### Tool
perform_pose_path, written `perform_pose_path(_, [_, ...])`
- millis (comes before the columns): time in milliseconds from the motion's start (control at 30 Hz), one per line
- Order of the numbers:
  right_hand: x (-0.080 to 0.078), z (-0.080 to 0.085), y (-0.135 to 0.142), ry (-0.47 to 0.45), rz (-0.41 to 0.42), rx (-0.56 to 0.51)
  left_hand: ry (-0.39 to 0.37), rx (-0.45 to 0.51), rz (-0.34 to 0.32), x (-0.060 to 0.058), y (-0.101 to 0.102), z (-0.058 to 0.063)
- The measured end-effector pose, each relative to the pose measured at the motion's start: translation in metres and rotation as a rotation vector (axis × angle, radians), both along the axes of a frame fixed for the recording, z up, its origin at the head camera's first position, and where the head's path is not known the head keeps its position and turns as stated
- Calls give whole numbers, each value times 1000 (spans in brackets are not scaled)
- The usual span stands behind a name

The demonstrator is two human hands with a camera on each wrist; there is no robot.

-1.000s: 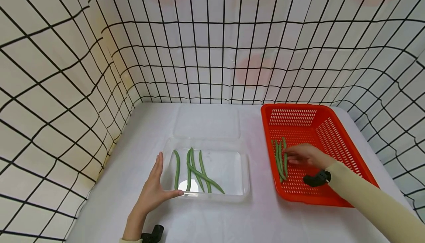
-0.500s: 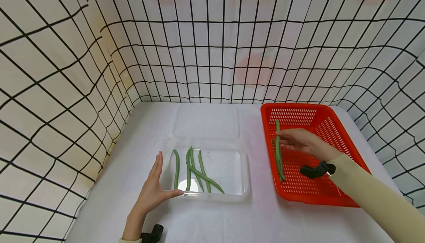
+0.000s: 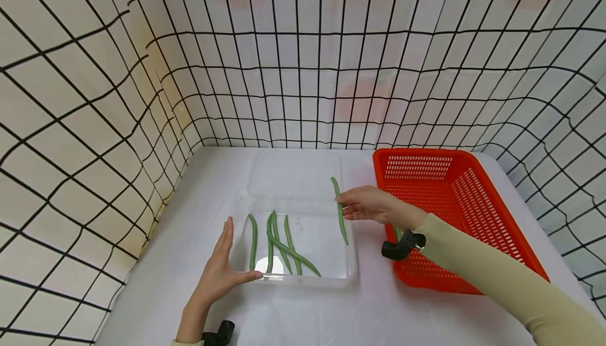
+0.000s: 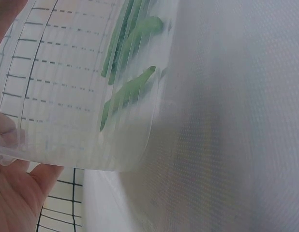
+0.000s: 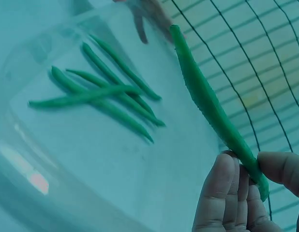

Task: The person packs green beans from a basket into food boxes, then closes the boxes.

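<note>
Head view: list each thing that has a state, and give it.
Clear container: uncovered
Five beans inside it: lying, one crossing others
Clear lid: off, behind the container
Left hand: fingers straight, touching the container
Held bean: raised
Right hand: pinching that bean
Red basket: uncovered

Through the head camera I look forward and down, taking in the clear plastic container (image 3: pixel 322 241), red plastic basket (image 3: pixel 428 191) and black netting (image 3: pixel 319 67). My left-wrist view sits low and sideways, close against the container's wall; my right-wrist view leans leftward, down into it. Both wrist views share the green beans (image 3: pixel 254 241).
</note>
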State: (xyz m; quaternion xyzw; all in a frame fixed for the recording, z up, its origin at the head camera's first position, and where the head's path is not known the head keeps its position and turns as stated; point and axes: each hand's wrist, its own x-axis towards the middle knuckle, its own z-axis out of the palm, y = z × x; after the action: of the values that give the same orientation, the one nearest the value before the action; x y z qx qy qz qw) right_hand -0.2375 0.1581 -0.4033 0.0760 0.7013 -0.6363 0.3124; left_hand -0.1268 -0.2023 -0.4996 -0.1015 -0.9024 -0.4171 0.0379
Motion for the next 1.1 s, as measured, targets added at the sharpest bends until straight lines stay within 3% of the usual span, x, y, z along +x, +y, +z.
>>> perform_pose_path(333, [14,-23,-40,-51,98,-15,-7,-6,-3,1,2,0])
perform_pose_path(600, [16,-37,-47,-72,76,-17,-4,-12,-8,0,1,-1])
perform_pose_path(867, [10,-20,-30,-37,37,-37,-6,-11,0,-1,0,0])
perform_pose_path(1100, [-7,5,26,24,-90,-80,-8,-16,7,-1,0,0])
